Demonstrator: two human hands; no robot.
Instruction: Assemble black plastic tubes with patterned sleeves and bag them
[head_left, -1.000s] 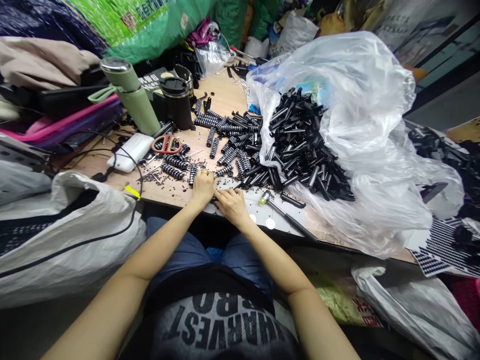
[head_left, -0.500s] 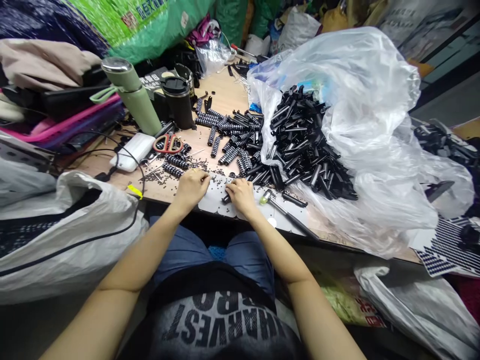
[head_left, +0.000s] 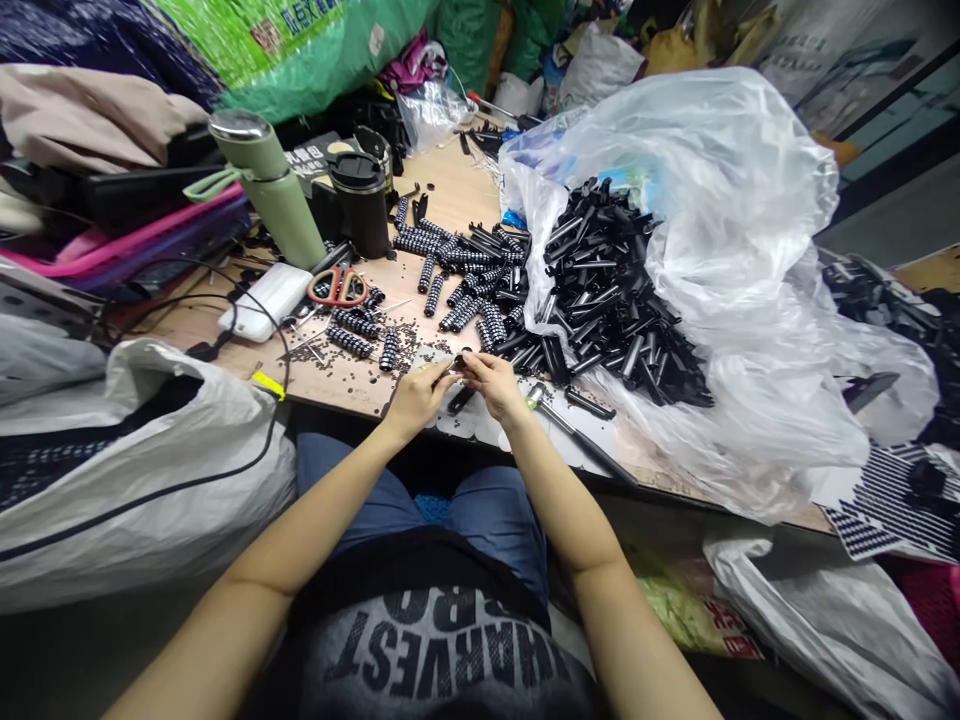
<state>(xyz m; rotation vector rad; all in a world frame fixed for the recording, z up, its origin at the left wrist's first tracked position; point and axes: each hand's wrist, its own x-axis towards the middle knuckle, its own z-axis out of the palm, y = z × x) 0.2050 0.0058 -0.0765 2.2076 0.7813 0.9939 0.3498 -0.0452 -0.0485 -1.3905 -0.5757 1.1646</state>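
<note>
My left hand point(head_left: 418, 398) and my right hand point(head_left: 493, 387) meet above the white mat point(head_left: 454, 424) at the table's front edge. Pinched in my right fingertips is a small black round piece point(head_left: 463, 357). My left fingers are closed beside it; whatever they hold is too small to make out. Below the right hand, a black plastic tube point(head_left: 460, 399) lies on the mat. Left of my hands sits a black roll with white checks point(head_left: 389, 350), among scattered tiny dark bits point(head_left: 349, 375). A hammer point(head_left: 581, 432) rests to the right.
Behind my hands lie several checked rolls point(head_left: 461, 312). A heap of black plastic tubes point(head_left: 600, 290) spills from a clear plastic bag point(head_left: 739, 220). Scissors point(head_left: 337, 288), a white power bank point(head_left: 264, 303), a green flask point(head_left: 281, 215) and a black cup point(head_left: 361, 215) stand or lie at left.
My left hand has moved right to meet the right hand, and a checked roll shows where it was. My right hand has come off the black tube and pinches a small round piece.
</note>
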